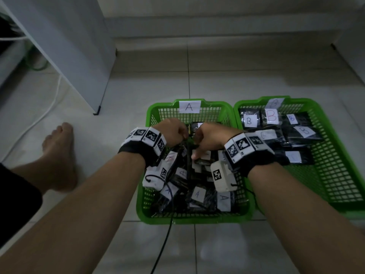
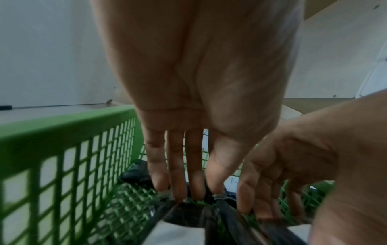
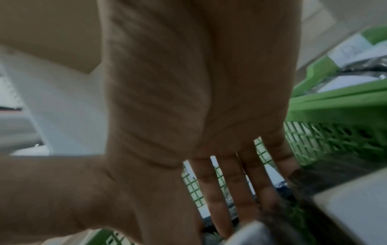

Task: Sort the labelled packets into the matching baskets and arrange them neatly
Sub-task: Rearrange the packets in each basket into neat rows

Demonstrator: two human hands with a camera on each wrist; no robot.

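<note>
Green basket A (image 1: 158, 109) carries a paper tag "A" (image 1: 189, 106) and holds several black packets with white "A" labels (image 1: 224, 200), some flat, some on edge. Both hands are inside it near the far end. My left hand (image 1: 174, 133) (image 2: 199, 192) points down and pinches the top edge of an upright black packet (image 2: 184, 213) between fingertips and thumb. Close beside it, my right hand (image 1: 209, 138) (image 3: 236, 190) holds upright packets, fingers behind them and thumb in front. Basket B (image 1: 316, 103) at the right holds several "B" packets (image 1: 304, 131) lying flat.
The baskets stand side by side on a pale tiled floor. A bare foot (image 1: 59, 155) rests left of basket A. A white cabinet (image 1: 69, 46) stands at the back left, with a white cable (image 1: 53, 99) beside it. A black cable (image 1: 164, 246) trails toward me.
</note>
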